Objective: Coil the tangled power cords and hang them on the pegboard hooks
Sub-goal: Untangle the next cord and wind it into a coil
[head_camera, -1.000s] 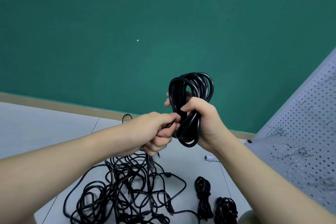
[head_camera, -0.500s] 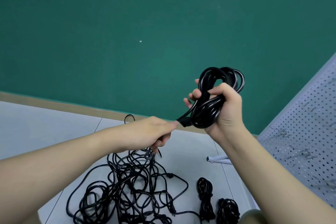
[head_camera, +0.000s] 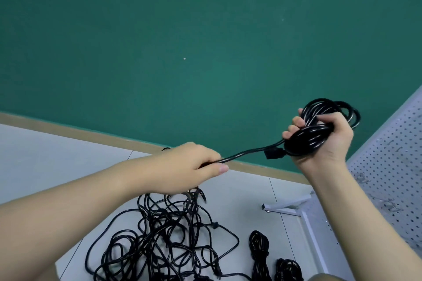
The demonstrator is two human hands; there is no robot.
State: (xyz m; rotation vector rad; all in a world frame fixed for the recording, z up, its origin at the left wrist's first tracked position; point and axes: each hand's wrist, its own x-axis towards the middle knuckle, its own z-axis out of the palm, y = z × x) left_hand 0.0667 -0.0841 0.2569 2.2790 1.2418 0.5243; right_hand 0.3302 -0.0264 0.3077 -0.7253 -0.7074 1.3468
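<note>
Gripping a black coiled power cord (head_camera: 319, 134) in a closed fist, the person's right hand (head_camera: 328, 141) held the bundle up at about 3 o'clock in the head view, fingers wrapped through the loops. A loose tail of cord (head_camera: 249, 151) ran from the coil, past a plug (head_camera: 274, 153) hanging just beside the fist, down toward 9 o'clock into the left hand (head_camera: 189, 166), whose grip was closed around it between thumb and curled fingers. The coiling of this cord looked nearly finished, with only the tail left to secure; the next move would likely call for wrapping that tail round the bundle's waist and carrying it to the grey pegboard (head_camera: 392, 166) at 4 o'clock, where small hooks showed faintly. Below the hands, at 6 o'clock, a tangled heap of cords (head_camera: 164, 239) lay on the pale tiled floor (head_camera: 57, 155), and two finished coils (head_camera: 274, 258) rested near the pegboard's white metal foot (head_camera: 285, 207). A green wall (head_camera: 182, 29) with a tan skirting strip (head_camera: 80, 131) filled the background from 9 through 12 o'clock.
</note>
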